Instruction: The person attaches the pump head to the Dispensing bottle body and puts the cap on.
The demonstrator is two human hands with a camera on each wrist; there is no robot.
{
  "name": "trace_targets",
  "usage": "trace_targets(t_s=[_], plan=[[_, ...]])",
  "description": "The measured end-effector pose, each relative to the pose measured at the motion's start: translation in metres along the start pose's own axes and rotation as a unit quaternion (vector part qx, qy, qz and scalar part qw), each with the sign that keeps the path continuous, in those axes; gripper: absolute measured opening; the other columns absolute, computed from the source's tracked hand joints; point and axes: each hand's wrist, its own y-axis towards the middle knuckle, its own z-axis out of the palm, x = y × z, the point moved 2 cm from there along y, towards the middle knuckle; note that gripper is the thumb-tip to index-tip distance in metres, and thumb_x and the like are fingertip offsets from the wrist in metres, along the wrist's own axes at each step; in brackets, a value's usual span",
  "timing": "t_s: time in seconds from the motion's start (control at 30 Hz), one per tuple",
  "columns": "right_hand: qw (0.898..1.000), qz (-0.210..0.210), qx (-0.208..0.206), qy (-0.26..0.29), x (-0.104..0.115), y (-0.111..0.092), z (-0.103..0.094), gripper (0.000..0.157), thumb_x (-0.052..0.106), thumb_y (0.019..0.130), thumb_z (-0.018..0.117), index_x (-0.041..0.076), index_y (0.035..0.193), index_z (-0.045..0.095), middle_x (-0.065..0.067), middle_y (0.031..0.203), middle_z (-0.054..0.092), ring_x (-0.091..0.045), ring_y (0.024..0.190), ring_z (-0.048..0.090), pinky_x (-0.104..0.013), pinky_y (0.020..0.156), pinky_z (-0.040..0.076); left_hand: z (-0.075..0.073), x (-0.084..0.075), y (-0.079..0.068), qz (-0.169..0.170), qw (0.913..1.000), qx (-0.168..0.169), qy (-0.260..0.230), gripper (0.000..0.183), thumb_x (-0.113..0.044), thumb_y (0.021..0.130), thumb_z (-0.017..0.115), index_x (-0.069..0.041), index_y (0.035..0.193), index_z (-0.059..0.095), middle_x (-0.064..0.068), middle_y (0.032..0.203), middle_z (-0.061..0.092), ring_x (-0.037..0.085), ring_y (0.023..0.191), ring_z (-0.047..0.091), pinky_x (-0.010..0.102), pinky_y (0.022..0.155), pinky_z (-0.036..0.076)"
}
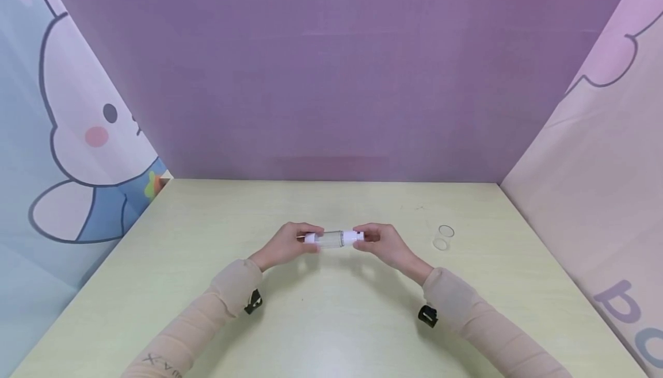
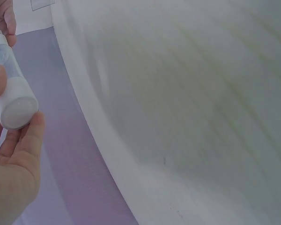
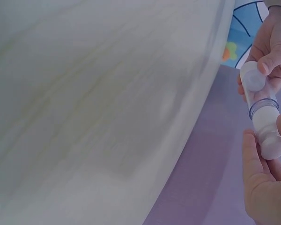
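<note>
A clear pump bottle (image 1: pixel 329 240) with a white base and a white pump top lies level between both hands, held over the table. My left hand (image 1: pixel 284 244) grips its white base end between thumb and fingers. At the other end, the white pump top (image 3: pixel 267 119) is pinched by my right hand (image 1: pixel 385 243). The left wrist view shows the round white bottom (image 2: pixel 19 112) of the bottle facing the camera. A dark ring circles the bottle where the clear body meets the pump top.
A clear, open-ended cap (image 1: pixel 443 239) stands on the pale table (image 1: pixel 331 320) to the right of my right hand. A purple panel (image 1: pixel 331 79) closes off the back, and printed cloth walls (image 1: pixel 595 182) rise on both sides.
</note>
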Motion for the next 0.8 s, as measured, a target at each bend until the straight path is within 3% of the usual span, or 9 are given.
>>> trace_targets(t_s=[0.4, 0.8], plan=[[1.000, -0.006, 0.001, -0.005, 0.0035, -0.0019, -0.0003, 0.034, 0.008, 0.083, 0.066, -0.002, 0.115, 0.060, -0.018, 0.107, 0.064, -0.021, 0.095, 0.063, -0.030, 0.080, 0.054, -0.0005, -0.0024, 0.0010, 0.009, 0.9999, -0.002, 0.005, 0.039, -0.005, 0.082, 0.066, 0.003, 0.120, 0.058, 0.022, 0.124, 0.055, 0.033, 0.107, 0.057, 0.039, 0.085, 0.051], [1.000, 0.000, 0.003, -0.007, 0.0006, -0.0035, -0.0023, 0.034, 0.011, 0.084, 0.066, -0.002, 0.114, 0.060, -0.016, 0.104, 0.065, -0.019, 0.092, 0.064, -0.031, 0.081, 0.053, 0.0024, 0.0005, 0.0017, 0.006, 1.0000, 0.003, -0.001, 0.039, -0.012, 0.080, 0.069, -0.008, 0.118, 0.062, 0.014, 0.124, 0.057, 0.028, 0.108, 0.057, 0.035, 0.087, 0.051]])
